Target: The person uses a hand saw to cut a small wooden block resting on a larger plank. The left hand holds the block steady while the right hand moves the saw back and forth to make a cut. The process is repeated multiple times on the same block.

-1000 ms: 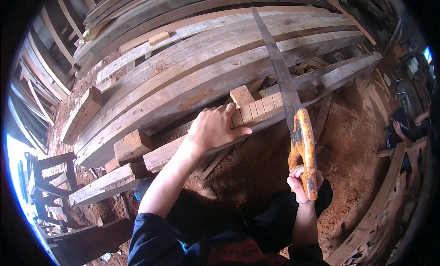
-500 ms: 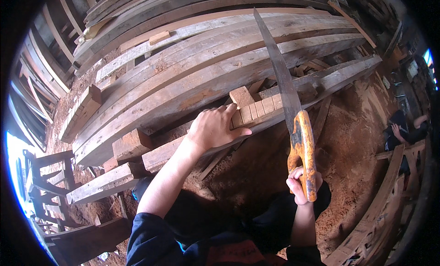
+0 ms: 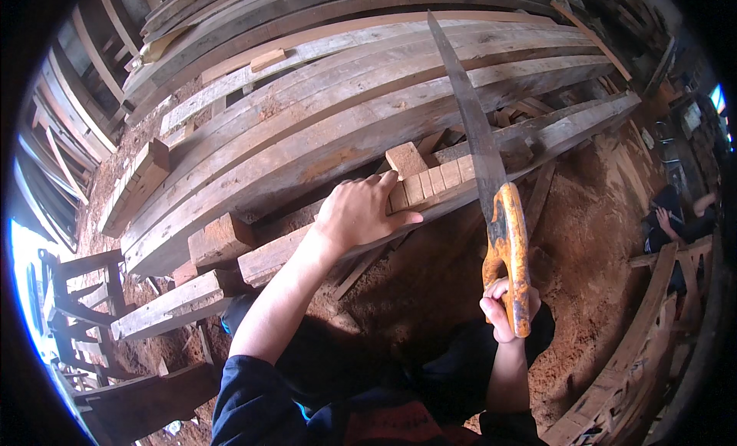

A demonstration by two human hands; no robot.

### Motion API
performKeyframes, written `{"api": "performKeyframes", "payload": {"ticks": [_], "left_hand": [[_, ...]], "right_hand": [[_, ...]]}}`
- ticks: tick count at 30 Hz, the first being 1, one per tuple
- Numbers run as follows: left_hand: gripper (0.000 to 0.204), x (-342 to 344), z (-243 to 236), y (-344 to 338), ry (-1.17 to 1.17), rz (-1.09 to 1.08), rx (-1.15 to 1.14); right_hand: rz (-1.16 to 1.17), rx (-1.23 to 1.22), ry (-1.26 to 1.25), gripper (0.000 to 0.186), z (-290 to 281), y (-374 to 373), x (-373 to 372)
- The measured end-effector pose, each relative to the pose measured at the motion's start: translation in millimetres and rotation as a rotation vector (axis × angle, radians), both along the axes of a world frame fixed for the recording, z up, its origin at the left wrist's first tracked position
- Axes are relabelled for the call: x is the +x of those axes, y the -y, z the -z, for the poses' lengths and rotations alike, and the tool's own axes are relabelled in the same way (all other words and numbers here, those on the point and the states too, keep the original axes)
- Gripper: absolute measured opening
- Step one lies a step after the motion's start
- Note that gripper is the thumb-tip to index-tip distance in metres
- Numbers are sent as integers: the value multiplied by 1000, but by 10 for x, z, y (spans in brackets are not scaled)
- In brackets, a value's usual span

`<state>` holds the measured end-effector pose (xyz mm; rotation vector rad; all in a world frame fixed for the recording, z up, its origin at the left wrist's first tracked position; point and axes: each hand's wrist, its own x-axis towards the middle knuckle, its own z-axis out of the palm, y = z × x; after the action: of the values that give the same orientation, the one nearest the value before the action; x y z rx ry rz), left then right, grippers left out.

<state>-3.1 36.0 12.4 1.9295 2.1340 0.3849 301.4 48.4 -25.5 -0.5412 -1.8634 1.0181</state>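
Observation:
My right hand (image 3: 507, 312) is wrapped round the worn orange handle of a handsaw (image 3: 477, 131). The long dark blade points away from me and crosses the right end of a notched piece of wood (image 3: 434, 182). Several cross cuts run side by side along that piece. It lies on a long wooden beam (image 3: 280, 256). My left hand (image 3: 357, 208) presses down on the left end of the notched piece, fingers over its far side and thumb along the near side. A small wooden block (image 3: 405, 160) sits just beyond my left fingertips.
Several long beams (image 3: 330, 120) lie stacked beyond my hands. Another notched block (image 3: 137, 186) stands at the left. Sawdust (image 3: 583, 292) covers the ground on the right, next to a wooden frame (image 3: 637, 354). Another person's hand (image 3: 666, 222) shows at the far right.
The saw has shifted very slightly along its cut, its tip a little farther away. My left hand keeps its place on the notched wood.

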Motion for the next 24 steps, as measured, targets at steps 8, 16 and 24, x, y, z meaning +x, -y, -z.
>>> {"api": "performKeyframes", "payload": {"ticks": [8,16,24], "left_hand": [[100,0,13,-8,25,-3,0],[98,4,21,0,7,-2,8],[93,22,-23,13,-20,-18,6]], "right_hand": [[-1,-21,-7,15,-3,14,-4],[3,-20,-23,17,-31,8,-33],[-57,-125,-18,19,-3,28,43]]}}
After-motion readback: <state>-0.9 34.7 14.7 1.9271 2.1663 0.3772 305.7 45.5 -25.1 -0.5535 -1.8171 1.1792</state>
